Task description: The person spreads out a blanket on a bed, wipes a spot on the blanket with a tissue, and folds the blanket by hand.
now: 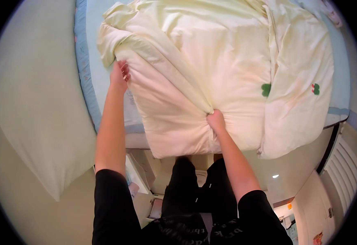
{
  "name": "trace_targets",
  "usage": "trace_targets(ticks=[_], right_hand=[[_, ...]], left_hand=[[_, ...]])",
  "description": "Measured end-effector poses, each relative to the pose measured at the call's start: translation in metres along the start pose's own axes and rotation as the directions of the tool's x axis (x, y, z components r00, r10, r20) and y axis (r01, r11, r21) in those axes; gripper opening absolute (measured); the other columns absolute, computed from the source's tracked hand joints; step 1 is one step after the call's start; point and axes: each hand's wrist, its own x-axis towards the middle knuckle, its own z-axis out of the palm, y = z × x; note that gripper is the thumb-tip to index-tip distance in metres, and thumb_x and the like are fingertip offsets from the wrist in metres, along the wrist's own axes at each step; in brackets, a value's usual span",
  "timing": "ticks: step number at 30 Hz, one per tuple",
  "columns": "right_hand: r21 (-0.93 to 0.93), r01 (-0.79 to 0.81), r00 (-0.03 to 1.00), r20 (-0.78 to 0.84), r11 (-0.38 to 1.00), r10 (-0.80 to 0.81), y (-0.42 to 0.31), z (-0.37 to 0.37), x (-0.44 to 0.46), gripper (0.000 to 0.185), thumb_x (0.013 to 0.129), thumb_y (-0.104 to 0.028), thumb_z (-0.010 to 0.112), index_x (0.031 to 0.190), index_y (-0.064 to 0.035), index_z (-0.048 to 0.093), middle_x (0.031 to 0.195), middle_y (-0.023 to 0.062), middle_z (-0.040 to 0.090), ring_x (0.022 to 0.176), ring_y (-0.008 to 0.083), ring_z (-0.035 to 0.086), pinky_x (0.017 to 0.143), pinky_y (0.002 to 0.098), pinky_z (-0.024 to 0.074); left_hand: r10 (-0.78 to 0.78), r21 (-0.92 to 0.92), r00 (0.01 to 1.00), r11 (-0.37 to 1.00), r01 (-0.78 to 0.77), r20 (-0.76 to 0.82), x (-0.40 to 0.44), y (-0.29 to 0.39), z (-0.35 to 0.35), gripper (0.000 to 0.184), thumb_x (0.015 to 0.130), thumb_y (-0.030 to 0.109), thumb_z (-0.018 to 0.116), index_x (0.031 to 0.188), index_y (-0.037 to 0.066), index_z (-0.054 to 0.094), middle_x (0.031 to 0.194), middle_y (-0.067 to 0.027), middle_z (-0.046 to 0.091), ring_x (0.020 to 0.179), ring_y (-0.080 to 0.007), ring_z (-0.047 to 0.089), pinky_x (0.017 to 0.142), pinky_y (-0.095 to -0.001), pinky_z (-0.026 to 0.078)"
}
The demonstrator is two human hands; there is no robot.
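Across the bed (93, 36) before me, under and between my fingers, lies a pale yellow quilt (231, 53). My right hand (216, 121) is clenched on a bunch of it near its close edge, and creases fan out from that grip. My left hand (119, 75) is at the quilt's left border, its fingers curled; I cannot tell whether they pinch the quilt or only touch it.

Judging by how it lies, the work looks part done. Right of my right fingers, one strip of quilt seems to lie doubled over the rest, its edge cutting across one green patch (266, 90); a second green patch (316, 89) sits farther right, on that strip. What looks unfinished is the stretch between my two hands: a long slanting fold runs from beyond my left fingers down to my right ones, and the quilt past my left fingers is heaped and rumpled. Nearer to me than my right fingers, the quilt reaches toward my legs (182, 183), puckered rather than smooth. Left of my left fingers, blue bedding (81, 61) shows.
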Motion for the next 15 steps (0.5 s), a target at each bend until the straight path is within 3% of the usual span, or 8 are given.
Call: trace_targets(ticks=[1,4,7,10,11,13,14,15], right_hand=[[0.025,-0.03,1.0,0.002,0.999,0.03,0.002,0.0,0.01,0.031,0.084,-0.021,0.061,0.101,0.0,0.076,0.098,0.029,0.072,0.099,0.0468,0.069,0.086,0.0525,0.0536],[0.077,-0.089,0.996,0.027,0.993,0.087,0.008,0.004,0.024,0.033,0.082,-0.02,0.061,0.1,0.0033,0.075,0.099,0.0329,0.071,0.1,0.0472,0.069,0.087,0.0522,0.0535],[0.066,-0.117,0.993,-0.019,0.991,0.119,0.013,0.011,0.031,0.033,0.081,-0.019,0.061,0.101,0.004,0.075,0.1,0.0334,0.071,0.101,0.0476,0.069,0.087,0.0511,0.0537],[0.041,-0.138,0.99,-0.025,0.99,0.139,0.011,0.014,0.041,0.033,0.082,-0.018,0.061,0.102,0.0037,0.075,0.102,0.033,0.071,0.103,0.0483,0.068,0.089,0.0506,0.0533],[0.056,-0.19,0.982,-0.008,0.98,0.191,0.007,0.012,0.042,0.034,0.082,-0.018,0.061,0.104,0.0029,0.075,0.106,0.0315,0.071,0.106,0.0478,0.067,0.091,0.0499,0.0528],[0.057,-0.2,0.979,-0.018,0.978,0.201,0.006,0.013,0.046,0.035,0.083,-0.019,0.061,0.107,0.0023,0.075,0.108,0.0306,0.071,0.108,0.047,0.067,0.092,0.0495,0.0526],[0.055,-0.208,0.978,-0.022,0.977,0.209,0.009,0.013,0.045,0.035,0.084,-0.019,0.061,0.109,0.0019,0.074,0.109,0.0301,0.072,0.109,0.0465,0.067,0.093,0.0493,0.0525],[0.071,-0.18,0.982,-0.042,0.981,0.183,0.015,0.016,0.045,0.036,0.085,-0.02,0.061,0.111,0.0017,0.074,0.11,0.0301,0.071,0.109,0.0462,0.067,0.093,0.049,0.0525]], left_hand=[[-0.046,0.011,0.999,0.999,0.046,-0.013,0.013,0.01,0.001,0.043,0.1,0.046,0.057,0.12,0.009,0.065,0.094,0.0014,0.06,0.082,-0.0131,0.056,0.074,-0.0317,0.047],[-0.14,-0.195,0.989,0.973,0.127,-0.053,0.047,0.039,0.016,0.046,0.1,0.052,0.054,0.117,0.011,0.064,0.095,-0.001,0.059,0.082,-0.0154,0.054,0.076,-0.035,0.048],[-0.233,-0.32,0.97,0.926,0.2,-0.068,0.081,0.065,0.022,0.049,0.1,0.053,0.054,0.125,0.011,0.061,0.106,-0.0041,0.062,0.091,-0.0184,0.059,0.08,-0.0346,0.05],[-0.062,-0.333,0.991,0.943,0.02,-0.117,0.136,0.078,0.018,0.053,0.099,0.052,0.057,0.131,0.009,0.059,0.118,-0.0066,0.065,0.101,-0.0216,0.063,0.085,-0.038,0.053],[0.014,-0.373,0.99,0.925,-0.066,-0.142,0.159,0.08,0.017,0.046,0.098,0.038,0.062,0.133,0.008,0.06,0.129,-0.0092,0.066,0.111,-0.0237,0.065,0.091,-0.0408,0.053],[0.402,-0.001,0.899,0.913,-0.408,-0.172,0.147,0.105,0.039,0.046,0.094,0.028,0.064,0.136,0.009,0.058,0.123,-0.0105,0.068,0.108,-0.027,0.067,0.091,-0.0418,0.053],[0.575,0.185,0.808,0.814,-0.55,-0.129,0.14,0.118,0.049,0.047,0.093,0.022,0.065,0.137,0.009,0.057,0.12,-0.0112,0.07,0.107,-0.0286,0.068,0.091,-0.0422,0.053],[0.768,0.517,0.641,0.55,-0.656,-0.003,0.146,0.13,0.057,0.056,0.088,0.018,0.064,0.142,0.008,0.053,0.127,-0.0149,0.068,0.11,-0.0321,0.068,0.096,-0.0395,0.052]])
